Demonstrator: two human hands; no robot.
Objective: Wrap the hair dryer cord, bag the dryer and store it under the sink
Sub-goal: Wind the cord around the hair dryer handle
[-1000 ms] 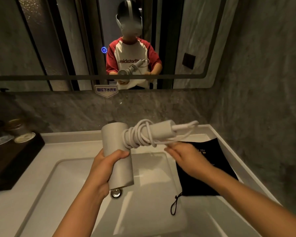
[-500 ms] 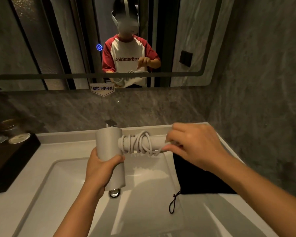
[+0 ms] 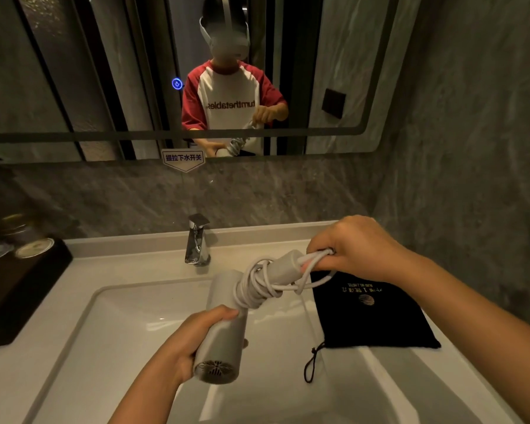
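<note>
A pale grey hair dryer (image 3: 224, 328) hangs over the white sink (image 3: 129, 316), its barrel gripped by my left hand (image 3: 193, 338) with the rear grille facing me. Its white cord (image 3: 257, 286) is coiled in several loops around the handle. My right hand (image 3: 352, 249) pinches the cord's end at the tip of the handle. A black drawstring bag (image 3: 371, 316) with gold print lies flat on the counter to the right, below my right hand, its string trailing toward the basin.
A chrome faucet (image 3: 198, 240) stands behind the basin. A dark tray (image 3: 19, 283) with lidded jars sits on the left counter. Stone walls close in at the back and right, and a mirror (image 3: 104, 71) above reflects a person.
The dryer has tilted so its rear grille points toward me and the handle slants up right. My right hand has slid out to the handle's tip, holding the cord end there.
</note>
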